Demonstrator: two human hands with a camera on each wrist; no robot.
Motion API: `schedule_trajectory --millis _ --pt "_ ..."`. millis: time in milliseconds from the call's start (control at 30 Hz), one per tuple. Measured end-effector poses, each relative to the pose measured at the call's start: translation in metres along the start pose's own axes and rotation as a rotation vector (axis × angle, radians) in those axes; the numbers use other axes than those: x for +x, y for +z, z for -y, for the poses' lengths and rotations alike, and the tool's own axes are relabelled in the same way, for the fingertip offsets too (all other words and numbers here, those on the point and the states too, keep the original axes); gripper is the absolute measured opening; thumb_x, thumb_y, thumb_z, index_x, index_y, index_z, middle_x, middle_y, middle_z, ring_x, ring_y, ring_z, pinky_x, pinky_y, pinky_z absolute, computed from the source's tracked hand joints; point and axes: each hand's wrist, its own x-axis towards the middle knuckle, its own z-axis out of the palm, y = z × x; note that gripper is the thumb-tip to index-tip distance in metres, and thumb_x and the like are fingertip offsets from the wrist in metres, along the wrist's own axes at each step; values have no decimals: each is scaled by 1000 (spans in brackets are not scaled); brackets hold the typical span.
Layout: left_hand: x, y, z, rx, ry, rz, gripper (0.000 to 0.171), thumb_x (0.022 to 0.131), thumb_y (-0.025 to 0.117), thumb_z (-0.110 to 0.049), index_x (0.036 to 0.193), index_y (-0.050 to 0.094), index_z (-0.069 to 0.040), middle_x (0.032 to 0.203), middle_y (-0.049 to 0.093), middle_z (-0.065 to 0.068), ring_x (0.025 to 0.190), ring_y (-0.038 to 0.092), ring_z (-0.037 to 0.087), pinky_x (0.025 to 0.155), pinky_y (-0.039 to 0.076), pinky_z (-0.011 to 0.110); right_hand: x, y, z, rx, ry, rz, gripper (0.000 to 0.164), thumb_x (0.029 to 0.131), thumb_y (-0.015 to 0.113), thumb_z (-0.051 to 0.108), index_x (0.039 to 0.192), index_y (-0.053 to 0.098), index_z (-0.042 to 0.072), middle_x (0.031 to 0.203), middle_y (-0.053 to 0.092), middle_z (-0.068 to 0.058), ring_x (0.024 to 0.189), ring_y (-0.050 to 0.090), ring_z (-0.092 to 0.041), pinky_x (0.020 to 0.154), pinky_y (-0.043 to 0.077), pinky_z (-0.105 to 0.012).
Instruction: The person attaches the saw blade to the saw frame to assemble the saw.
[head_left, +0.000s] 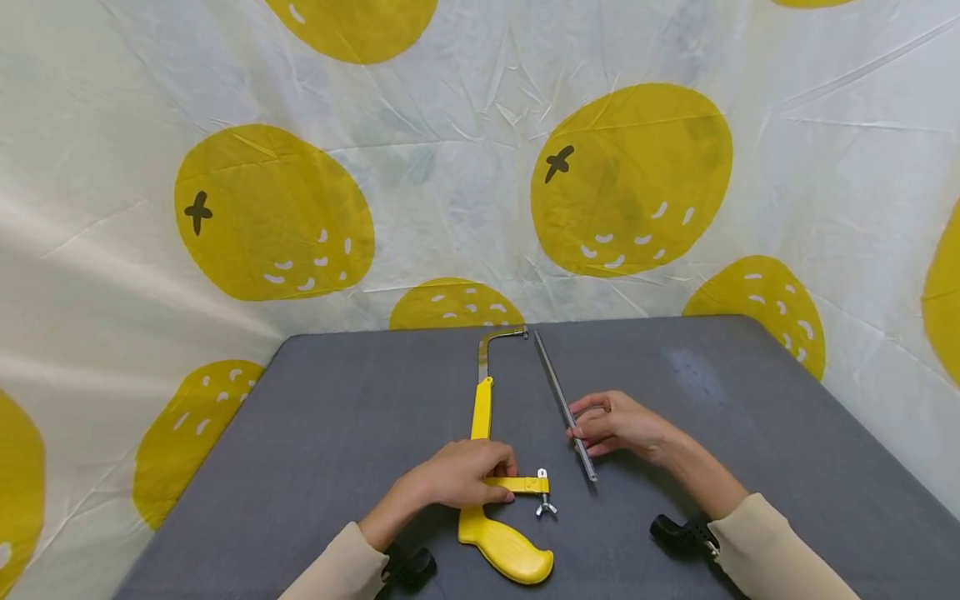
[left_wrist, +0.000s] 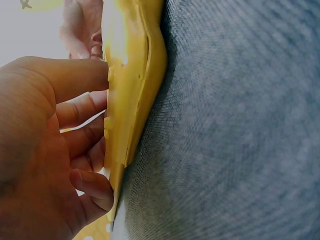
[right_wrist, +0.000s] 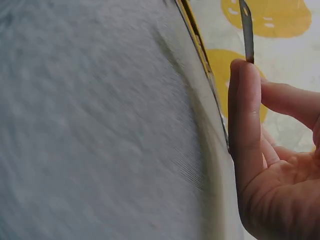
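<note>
A yellow hacksaw frame (head_left: pixel 482 410) lies on the grey table without a blade between its ends. Its curved handle (head_left: pixel 516 554) points toward me, and a bolt with a wing nut (head_left: pixel 545 507) hangs at the end of its short arm. My left hand (head_left: pixel 468 473) grips the frame near that short arm, thumb on the handle side. To the right, my right hand (head_left: pixel 622 427) pinches a thin grey hacksaw blade (head_left: pixel 555 385), held at a slant beside the frame. A hole shows at the blade's tip (right_wrist: pixel 246 10) in the right wrist view.
The grey table (head_left: pixel 360 400) reaches back to a white curtain (head_left: pixel 450 192) printed with yellow fruit. Black wrist straps (head_left: pixel 678 533) sit below both sleeves, close to the tabletop.
</note>
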Motion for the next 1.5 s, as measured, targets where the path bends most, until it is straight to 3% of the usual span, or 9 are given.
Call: schedule_trajectory --millis 533,1500 --pt "1 -1 2 12 -4 5 16 94 77 -36 97 63 -29 83 57 -15 72 51 2 65 41 23 14 17 -2 26 -30 -36 61 97 68 8 146 39 -14 110 77 -9 86 74 -11 73 60 -27" --pt "6 -1 2 16 -16 3 15 94 77 -37 97 63 -30 83 57 -14 71 51 3 65 40 23 20 18 1 40 6 -40 59 99 65 10 148 39 -12 113 77 -13 86 74 -11 74 61 -30"
